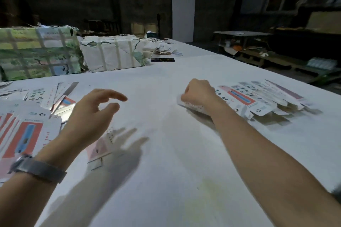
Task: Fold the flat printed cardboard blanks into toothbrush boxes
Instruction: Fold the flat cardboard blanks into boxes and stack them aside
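Observation:
A fanned stack of flat printed blanks (24, 131), white with red panels and a blue toothbrush picture, lies at the left on the white table (166, 171). My left hand (92, 116) hovers beside it, fingers apart and empty. One pale pink blank (99, 149) lies under that hand's shadow. At the right is a row of folded boxes (258, 97). My right hand (199, 92) is closed on a white folded box (191, 106) at the left end of that row, just above the table.
Two large wrapped bundles (38, 51) (112, 53) stand at the back left. A dark phone (162, 59) and paper scraps lie behind them. Loose blanks (48, 94) lie far left. The table's right edge drops to low shelves (276, 59).

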The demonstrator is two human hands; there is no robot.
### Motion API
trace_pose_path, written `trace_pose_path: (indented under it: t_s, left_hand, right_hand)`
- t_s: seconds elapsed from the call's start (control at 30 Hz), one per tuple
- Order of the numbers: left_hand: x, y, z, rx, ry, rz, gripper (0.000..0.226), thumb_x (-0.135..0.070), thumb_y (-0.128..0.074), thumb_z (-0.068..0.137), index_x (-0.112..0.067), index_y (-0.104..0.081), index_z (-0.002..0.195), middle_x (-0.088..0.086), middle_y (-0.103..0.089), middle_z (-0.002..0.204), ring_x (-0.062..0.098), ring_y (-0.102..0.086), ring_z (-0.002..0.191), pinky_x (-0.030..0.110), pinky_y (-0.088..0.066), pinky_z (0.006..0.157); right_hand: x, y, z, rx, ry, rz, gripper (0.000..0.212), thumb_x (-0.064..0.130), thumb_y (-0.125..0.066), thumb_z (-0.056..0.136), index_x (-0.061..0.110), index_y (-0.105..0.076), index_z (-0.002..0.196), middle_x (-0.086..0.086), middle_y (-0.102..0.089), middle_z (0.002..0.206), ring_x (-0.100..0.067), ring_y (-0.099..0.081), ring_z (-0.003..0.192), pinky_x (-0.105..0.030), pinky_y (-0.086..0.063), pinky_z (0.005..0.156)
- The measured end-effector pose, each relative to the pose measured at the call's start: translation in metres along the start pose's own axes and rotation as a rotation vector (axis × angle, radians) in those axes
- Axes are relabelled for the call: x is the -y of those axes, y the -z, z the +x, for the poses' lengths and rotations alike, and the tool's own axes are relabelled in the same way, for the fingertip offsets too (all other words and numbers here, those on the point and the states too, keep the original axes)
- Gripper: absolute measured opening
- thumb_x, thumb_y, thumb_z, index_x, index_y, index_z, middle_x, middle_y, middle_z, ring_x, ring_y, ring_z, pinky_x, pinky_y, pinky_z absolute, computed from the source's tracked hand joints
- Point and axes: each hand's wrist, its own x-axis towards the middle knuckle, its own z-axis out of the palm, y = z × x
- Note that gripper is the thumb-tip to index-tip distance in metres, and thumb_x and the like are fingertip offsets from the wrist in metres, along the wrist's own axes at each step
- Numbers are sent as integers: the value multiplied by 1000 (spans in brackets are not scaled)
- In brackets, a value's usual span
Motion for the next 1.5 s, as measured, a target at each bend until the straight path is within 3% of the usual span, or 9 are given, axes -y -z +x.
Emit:
trace_pose_path:
  t_s: [0.17,0.23,0.43,0.73,0.87,1.03,1.17,1.37,1.5]
  left_hand:
    - [12,0,1,37,49,281,27,-14,-61,90,-40,-65,94,5,-58,125,27,-58,76,41,-47,79]
    - [23,-2,4,120,145,454,22,-31,-61,92,-38,-64,112,11,-57,129,30,-61,85,45,-48,88]
    - [39,-16,-3,388,357,665,77,-90,-40,71,-45,-48,133,6,-44,145,38,-38,133,53,-35,108]
    - [34,-29,-9,259,200,446,34,-44,-62,89,-30,-58,119,8,-47,131,31,-42,127,41,-39,106]
    - [35,-25,-6,151,221,365,52,-37,-78,80,-36,-54,126,6,-25,153,34,-30,139,44,-36,111]
    - [21,-17,0,-39,159,83,90,-14,-88,70,-39,-38,141,0,-25,148,15,-44,115,-2,-40,63]
    - [4,-9,4,-83,223,-312,111,-4,-84,71,-49,-18,148,-12,-53,118,13,-64,102,17,-54,59]
    - [-7,-1,2,137,238,-594,58,5,-61,85,-36,-55,125,-1,-71,104,22,-69,101,38,-59,79]
    - [-5,5,0,302,220,-884,58,9,-43,86,-36,-56,120,6,-75,96,28,-74,94,38,-61,66]
  right_hand:
    - [-33,-6,23,-158,-97,-86,16,17,-55,90,17,-61,104,-6,-60,116,-31,-43,116,-42,-33,83]
    - [-41,-7,27,-186,-130,-93,26,12,-54,90,20,-63,113,-5,-57,121,-31,-43,116,-42,-34,82]
    - [-33,-12,26,-256,-48,-91,31,10,-56,90,21,-66,117,-4,-58,125,-30,-44,119,-40,-38,88]
    - [71,-19,-35,1,411,237,13,21,-63,84,33,-69,86,10,-66,88,-18,-62,90,-34,-53,83]
    - [89,-29,-53,3,528,287,13,23,-65,84,32,-71,92,13,-64,83,-14,-59,83,-33,-51,83]
    - [91,-36,-55,-48,524,502,24,23,-68,86,29,-70,110,14,-64,85,-10,-59,78,-28,-48,74]
    - [94,-33,-51,-94,473,723,38,30,-65,92,34,-55,129,11,-59,89,2,-59,73,-14,-44,62]
    - [100,-27,-58,-136,534,809,48,30,-58,96,37,-46,142,6,-59,91,-6,-62,82,-21,-56,66]
    - [104,-21,-65,-187,603,911,51,21,-56,97,31,-44,145,5,-57,96,4,-62,81,-16,-53,53]
